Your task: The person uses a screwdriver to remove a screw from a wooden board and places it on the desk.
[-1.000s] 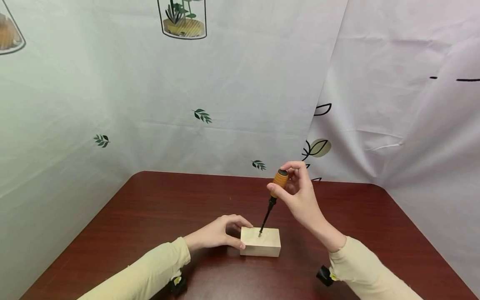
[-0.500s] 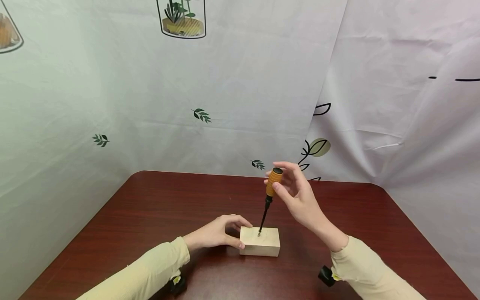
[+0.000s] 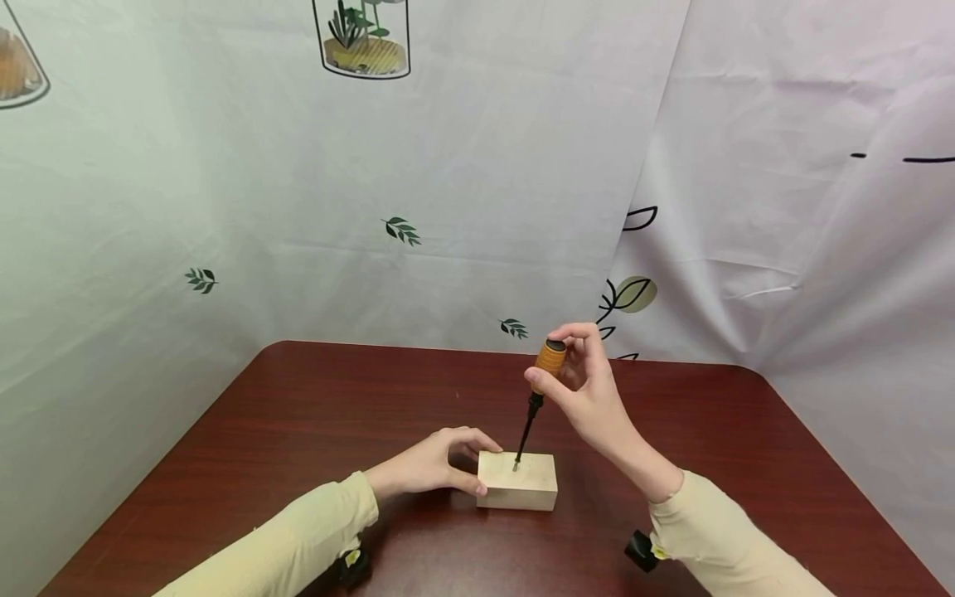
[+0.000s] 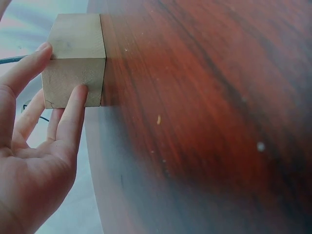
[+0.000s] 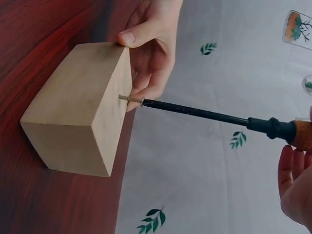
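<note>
A pale wooden block (image 3: 518, 481) lies on the table, and my left hand (image 3: 433, 463) grips its left end between thumb and fingers. In the left wrist view a fingertip presses the end face of the block (image 4: 75, 80). A screw (image 5: 130, 99) stands partly sunk in the block's top face, its thread still showing. The tip of a screwdriver (image 5: 195, 112) with a black shaft and orange handle meets the screw's head. My right hand (image 3: 585, 385) holds the screwdriver handle (image 3: 550, 358) with thumb and fingers; the tool leans slightly right.
The dark red wooden table (image 3: 358, 390) runs back to a pale cloth backdrop (image 3: 477, 166) printed with leaves and jars. A black wrist device (image 3: 642, 550) hangs beneath the right sleeve, another device (image 3: 354, 569) beneath the left.
My right hand's fingers have opened away from the screwdriver handle and then closed on it again. The handle's lean has shifted slightly. The left hand and block stay in place.
</note>
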